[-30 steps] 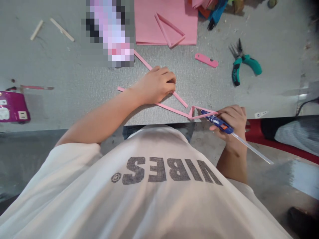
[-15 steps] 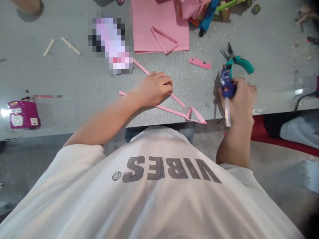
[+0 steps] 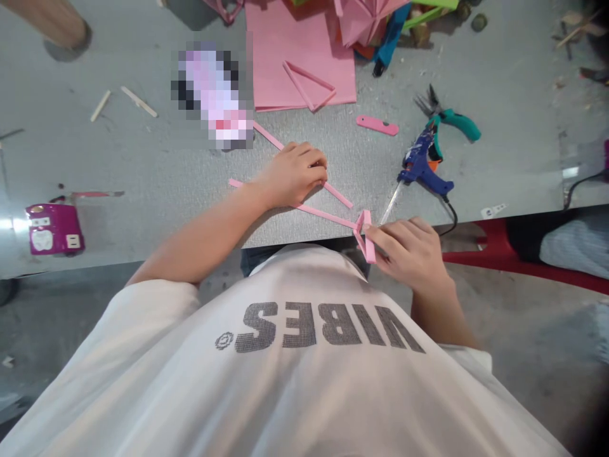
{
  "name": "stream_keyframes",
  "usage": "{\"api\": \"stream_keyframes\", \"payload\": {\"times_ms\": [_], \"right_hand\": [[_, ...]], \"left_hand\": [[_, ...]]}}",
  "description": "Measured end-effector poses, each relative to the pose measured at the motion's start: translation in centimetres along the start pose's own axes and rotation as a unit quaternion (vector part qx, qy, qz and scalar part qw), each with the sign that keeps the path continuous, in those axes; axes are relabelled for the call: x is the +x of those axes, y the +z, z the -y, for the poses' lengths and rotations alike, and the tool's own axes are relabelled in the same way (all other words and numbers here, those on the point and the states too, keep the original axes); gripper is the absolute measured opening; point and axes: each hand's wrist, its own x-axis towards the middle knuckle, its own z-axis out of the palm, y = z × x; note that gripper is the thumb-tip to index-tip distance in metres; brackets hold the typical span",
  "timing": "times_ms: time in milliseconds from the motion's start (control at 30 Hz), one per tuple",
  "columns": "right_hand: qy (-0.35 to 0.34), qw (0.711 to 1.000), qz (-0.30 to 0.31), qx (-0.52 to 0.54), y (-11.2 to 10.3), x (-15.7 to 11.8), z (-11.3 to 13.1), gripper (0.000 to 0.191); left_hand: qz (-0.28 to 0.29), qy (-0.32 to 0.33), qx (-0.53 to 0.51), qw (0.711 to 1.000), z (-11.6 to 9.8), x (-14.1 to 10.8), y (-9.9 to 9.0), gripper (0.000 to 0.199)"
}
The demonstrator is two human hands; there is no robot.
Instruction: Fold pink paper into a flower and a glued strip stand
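Note:
My left hand (image 3: 297, 174) rests on the table with its fingers curled over a straight pink strip (image 3: 337, 195). A second pink strip (image 3: 326, 217) runs under that hand toward the table's front edge, where its end is folded into a small triangle (image 3: 366, 238). My right hand (image 3: 409, 251) pinches this triangle between thumb and fingers. Just beyond the right hand lies a blue glue gun (image 3: 421, 165), a clear glue stick (image 3: 392, 200) poking from its back. What the left fingertips grip is partly hidden.
Teal-handled pliers (image 3: 459, 124) touch the glue gun. Behind are a pink cutter (image 3: 377, 125), pink sheets (image 3: 304, 38) and a pink triangular frame (image 3: 309, 86). A blurred-out object (image 3: 212, 95) and a purple box (image 3: 54, 228) lie left. Another person's arm (image 3: 57, 22) shows at the far left.
My right hand has let go of the glue gun, leaving it on the table, and moved left to take the folded triangle, which is now tilted up. The left hand has stayed nearly still.

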Motion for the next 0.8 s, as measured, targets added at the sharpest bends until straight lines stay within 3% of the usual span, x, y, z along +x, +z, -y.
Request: {"api": "stream_keyframes", "payload": {"times_ms": [167, 433, 600, 800], "right_hand": [[0.006, 0.999, -0.024, 0.026, 1.4, 1.0, -0.5, 0.031], [0.068, 0.973, -0.011, 0.219, 1.2, 1.1, -3.2, 0.032], [0.118, 0.962, -0.059, 0.238, 1.0, 1.7, -2.6, 0.030], [0.154, 0.948, -0.084, 0.266, 0.0, 3.1, -3.0, 0.026]], "left_hand": [[-0.003, -0.004, -0.004, 1.000, -0.1, 0.1, -0.2, 0.023], [-0.036, -0.004, 0.027, 0.999, -0.9, 0.3, 0.3, 0.020], [-0.160, 0.051, 0.003, 0.986, -3.5, 0.4, -1.5, 0.028], [-0.383, 0.033, -0.119, 0.916, -8.0, -1.0, -8.7, 0.013]]}}
